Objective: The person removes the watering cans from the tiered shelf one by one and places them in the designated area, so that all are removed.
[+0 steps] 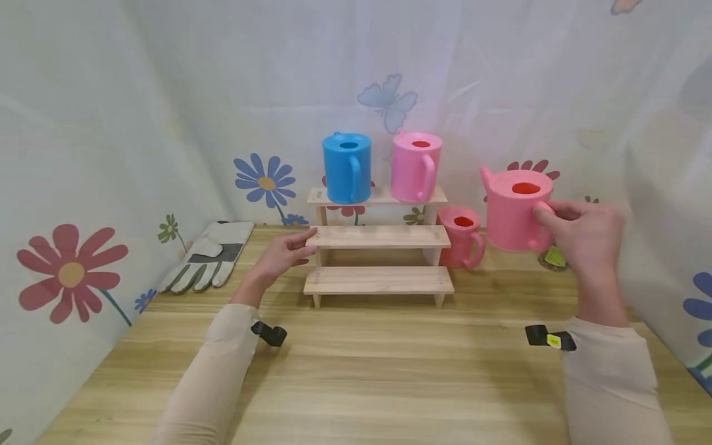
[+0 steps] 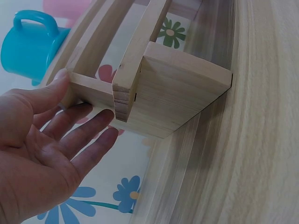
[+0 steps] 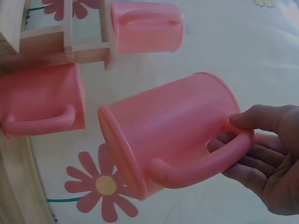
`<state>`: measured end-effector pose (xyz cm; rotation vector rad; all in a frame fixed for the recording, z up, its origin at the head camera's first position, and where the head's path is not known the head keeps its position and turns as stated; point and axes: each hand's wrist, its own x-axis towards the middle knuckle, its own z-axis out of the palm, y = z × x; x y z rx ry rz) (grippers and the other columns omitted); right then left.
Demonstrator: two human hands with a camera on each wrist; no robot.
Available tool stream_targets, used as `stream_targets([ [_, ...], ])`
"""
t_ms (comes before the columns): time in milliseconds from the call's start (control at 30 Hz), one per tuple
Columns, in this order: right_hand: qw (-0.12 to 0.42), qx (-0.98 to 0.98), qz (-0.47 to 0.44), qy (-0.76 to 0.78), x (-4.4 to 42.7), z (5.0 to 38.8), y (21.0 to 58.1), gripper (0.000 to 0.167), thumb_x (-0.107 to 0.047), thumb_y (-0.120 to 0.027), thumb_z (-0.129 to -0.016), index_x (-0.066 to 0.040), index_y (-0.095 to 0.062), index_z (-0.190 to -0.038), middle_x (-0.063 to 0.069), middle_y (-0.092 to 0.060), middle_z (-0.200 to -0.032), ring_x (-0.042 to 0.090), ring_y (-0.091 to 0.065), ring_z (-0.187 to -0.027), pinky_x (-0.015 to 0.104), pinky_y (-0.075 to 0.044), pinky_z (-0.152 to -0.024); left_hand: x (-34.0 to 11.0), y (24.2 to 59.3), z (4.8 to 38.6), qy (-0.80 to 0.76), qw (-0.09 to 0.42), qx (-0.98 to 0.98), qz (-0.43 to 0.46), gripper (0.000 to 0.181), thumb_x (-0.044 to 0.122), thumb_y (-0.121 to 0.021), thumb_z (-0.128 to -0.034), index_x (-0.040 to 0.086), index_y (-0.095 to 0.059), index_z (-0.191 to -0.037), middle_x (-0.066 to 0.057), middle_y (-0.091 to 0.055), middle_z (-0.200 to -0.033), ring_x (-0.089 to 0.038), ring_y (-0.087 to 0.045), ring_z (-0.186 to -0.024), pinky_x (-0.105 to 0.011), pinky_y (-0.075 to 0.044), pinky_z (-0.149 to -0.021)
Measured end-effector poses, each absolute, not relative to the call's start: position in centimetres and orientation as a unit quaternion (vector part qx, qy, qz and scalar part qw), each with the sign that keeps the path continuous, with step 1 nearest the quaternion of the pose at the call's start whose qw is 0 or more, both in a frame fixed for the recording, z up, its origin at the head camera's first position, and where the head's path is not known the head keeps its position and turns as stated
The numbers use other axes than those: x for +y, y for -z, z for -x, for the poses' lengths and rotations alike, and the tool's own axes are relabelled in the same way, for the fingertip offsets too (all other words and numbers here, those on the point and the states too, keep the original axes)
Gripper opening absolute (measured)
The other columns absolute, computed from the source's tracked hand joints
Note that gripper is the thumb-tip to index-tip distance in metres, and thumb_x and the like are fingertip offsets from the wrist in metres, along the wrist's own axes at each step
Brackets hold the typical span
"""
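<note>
My right hand grips the handle of a coral-pink toy watering can, raised in the air right of the wooden stand; thumb and fingers wrap the handle in the right wrist view. My left hand is at the left end of the three-step wooden stand, thumb and forefinger on either side of its edge, other fingers loosely extended. A blue watering can and a light pink watering can stand upright on the top step. Behind the stand's right end sits a red-pink watering can, partly hidden.
A white-and-grey work glove lies on the wooden table at the left. A small green-labelled item is partly hidden behind the right hand. Flower-printed cloth encloses the back and sides.
</note>
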<state>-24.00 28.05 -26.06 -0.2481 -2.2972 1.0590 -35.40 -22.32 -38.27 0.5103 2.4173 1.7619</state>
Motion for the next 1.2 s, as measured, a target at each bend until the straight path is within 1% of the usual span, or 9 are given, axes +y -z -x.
stream_targets([
  [67, 0.291, -0.870, 0.105, -0.384, 28.2, 24.7, 26.7, 0.048, -0.042, -0.069, -0.092, -0.005, -0.073, -0.121, 0.005, -0.077, -0.093, 0.000, -0.055, -0.075, 0.008, -0.043, -0.059, -22.3, 38.4, 35.5, -0.579, 0.053, 0.796, -0.169, 0.058, 0.025, -0.065, -0.0995, 0.016, -0.044, -0.153, -0.005, -0.037, -0.159, -0.030, -0.050, -0.133, -0.056, -0.041, -0.108],
  [133, 0.293, -0.872, 0.114, -0.374, 28.2, 25.2, 27.1, 0.047, -0.041, -0.068, -0.093, -0.004, -0.072, -0.122, 0.021, -0.072, -0.109, 0.000, -0.054, -0.075, 0.007, -0.041, -0.059, -22.4, 38.5, 35.5, -0.576, 0.052, 0.798, -0.169, 0.056, 0.024, -0.064, -0.0999, 0.017, -0.045, -0.152, -0.005, -0.037, -0.158, -0.030, -0.050, -0.133, -0.056, -0.041, -0.108],
  [367, 0.264, -0.857, 0.162, -0.412, 28.7, 27.7, 29.4, 0.047, -0.041, -0.064, -0.095, -0.005, -0.070, -0.126, 0.020, -0.070, -0.115, 0.024, -0.062, -0.093, 0.008, -0.044, -0.058, -22.3, 38.3, 35.4, -0.565, 0.044, 0.806, -0.172, 0.055, 0.023, -0.063, -0.1009, 0.018, -0.045, -0.153, -0.006, -0.037, -0.158, -0.030, -0.051, -0.132, -0.056, -0.043, -0.107],
  [500, 0.259, -0.854, 0.178, -0.416, 28.7, 29.5, 31.7, 0.044, -0.038, -0.061, -0.097, -0.003, -0.072, -0.122, 0.020, -0.071, -0.111, 0.024, -0.061, -0.089, 0.012, -0.045, -0.056, -22.4, 38.5, 35.5, -0.567, 0.047, 0.805, -0.167, 0.056, 0.025, -0.064, -0.1001, 0.019, -0.044, -0.153, -0.005, -0.037, -0.158, -0.029, -0.052, -0.132, -0.055, -0.043, -0.107],
  [733, 0.299, -0.849, 0.187, -0.394, 28.3, 31.4, 35.0, 0.037, -0.031, -0.063, -0.097, 0.000, -0.075, -0.114, 0.021, -0.072, -0.105, 0.034, -0.063, -0.103, 0.031, -0.046, -0.074, -22.4, 38.5, 35.6, -0.571, 0.050, 0.802, -0.171, 0.057, 0.026, -0.064, -0.0997, 0.018, -0.044, -0.153, -0.005, -0.036, -0.159, -0.029, -0.051, -0.133, -0.054, -0.042, -0.107],
  [833, 0.295, -0.838, 0.200, -0.413, 28.2, 31.9, 36.0, 0.036, -0.032, -0.066, -0.096, -0.002, -0.076, -0.115, 0.018, -0.073, -0.107, 0.030, -0.064, -0.101, 0.024, -0.045, -0.070, -22.3, 38.4, 35.5, -0.568, 0.048, 0.803, -0.174, 0.057, 0.025, -0.063, -0.1003, 0.017, -0.044, -0.153, -0.005, -0.036, -0.159, -0.030, -0.050, -0.133, -0.055, -0.042, -0.107],
  [967, 0.273, -0.829, 0.215, -0.438, 28.3, 32.3, 36.9, 0.038, -0.034, -0.066, -0.096, -0.005, -0.074, -0.119, 0.016, -0.072, -0.111, 0.011, -0.062, -0.081, 0.011, -0.041, -0.060, -22.2, 38.4, 35.5, -0.565, 0.052, 0.805, -0.171, 0.055, 0.023, -0.062, -0.1010, 0.017, -0.044, -0.153, -0.005, -0.036, -0.159, -0.030, -0.050, -0.133, -0.055, -0.042, -0.107],
  [1067, 0.267, -0.827, 0.215, -0.445, 28.4, 32.5, 37.4, 0.037, -0.033, -0.067, -0.096, -0.004, -0.074, -0.119, 0.016, -0.072, -0.112, -0.003, -0.052, -0.070, 0.010, -0.040, -0.058, -22.2, 38.4, 35.6, -0.568, 0.054, 0.803, -0.171, 0.055, 0.021, -0.061, -0.1018, 0.016, -0.043, -0.153, -0.006, -0.034, -0.159, -0.032, -0.048, -0.135, -0.056, -0.041, -0.108],
  [1200, 0.258, -0.826, 0.214, -0.453, 28.4, 32.5, 37.7, 0.036, -0.030, -0.068, -0.096, -0.002, -0.074, -0.118, 0.018, -0.071, -0.112, -0.007, -0.047, -0.063, 0.011, -0.041, -0.055, -22.1, 38.2, 35.5, -0.575, 0.059, 0.798, -0.172, 0.055, 0.016, -0.059, -0.1028, 0.012, -0.040, -0.154, -0.009, -0.031, -0.160, -0.035, -0.045, -0.137, -0.058, -0.039, -0.109],
])
